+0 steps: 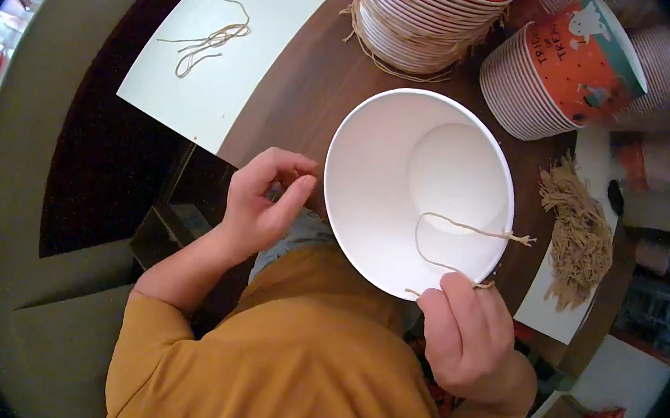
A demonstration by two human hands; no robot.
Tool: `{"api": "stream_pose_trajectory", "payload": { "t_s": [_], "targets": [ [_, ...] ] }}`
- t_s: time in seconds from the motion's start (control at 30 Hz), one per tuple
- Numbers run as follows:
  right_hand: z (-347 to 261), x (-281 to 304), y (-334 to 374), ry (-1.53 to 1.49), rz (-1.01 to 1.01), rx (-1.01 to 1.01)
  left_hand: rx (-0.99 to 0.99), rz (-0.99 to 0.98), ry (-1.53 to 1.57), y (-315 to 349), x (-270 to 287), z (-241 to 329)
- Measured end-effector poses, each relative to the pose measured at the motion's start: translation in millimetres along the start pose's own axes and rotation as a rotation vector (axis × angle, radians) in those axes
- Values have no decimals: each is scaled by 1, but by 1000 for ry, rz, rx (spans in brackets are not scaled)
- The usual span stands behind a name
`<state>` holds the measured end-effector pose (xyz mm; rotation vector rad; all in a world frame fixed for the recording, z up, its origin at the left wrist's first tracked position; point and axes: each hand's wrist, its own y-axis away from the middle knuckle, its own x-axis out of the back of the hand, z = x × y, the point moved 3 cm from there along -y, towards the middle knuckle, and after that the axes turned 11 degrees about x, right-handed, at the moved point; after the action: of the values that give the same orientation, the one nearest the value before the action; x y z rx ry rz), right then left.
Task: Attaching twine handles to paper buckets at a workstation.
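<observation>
A white paper bucket lies tilted before me, its open mouth and pale inside facing me. One piece of tan twine passes over or through its right rim, where a frayed end sticks out, and curves down inside the bucket. At the lower right rim, my right hand pinches the twine's other part between thumb and fingers. My left hand is just left of the bucket, apart from its rim, with curled fingers, a gap to the thumb and nothing seen in it.
Behind the bucket stand a stack of white buckets with twine and a stack of orange printed buckets. A bundle of cut twine lies at right. Loose strands rest on a white board at far left, upon the brown table.
</observation>
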<state>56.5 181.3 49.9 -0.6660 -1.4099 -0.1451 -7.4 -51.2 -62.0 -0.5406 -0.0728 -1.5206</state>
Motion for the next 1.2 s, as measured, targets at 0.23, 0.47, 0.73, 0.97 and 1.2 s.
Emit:
{"api": "stream_pose_trajectory", "payload": {
  "t_s": [0.23, 0.47, 0.73, 0.97, 1.2],
  "targets": [
    [-18, -13, -3, 170, 57, 92, 537, -273, 313, -23, -18, 11],
    [-38, -35, -9, 186, 55, 107, 573, -166, 112, -33, -31, -3],
    [-43, -38, -16, 143, 92, 119, 526, -92, 115, -34, -39, -15],
    [-34, -33, -7, 148, 127, 80, 565, -165, 283, -32, -39, -13],
    [-31, -25, -1, 97, 120, 2, 724, -283, 840, -30, -38, -10]
  ]
}}
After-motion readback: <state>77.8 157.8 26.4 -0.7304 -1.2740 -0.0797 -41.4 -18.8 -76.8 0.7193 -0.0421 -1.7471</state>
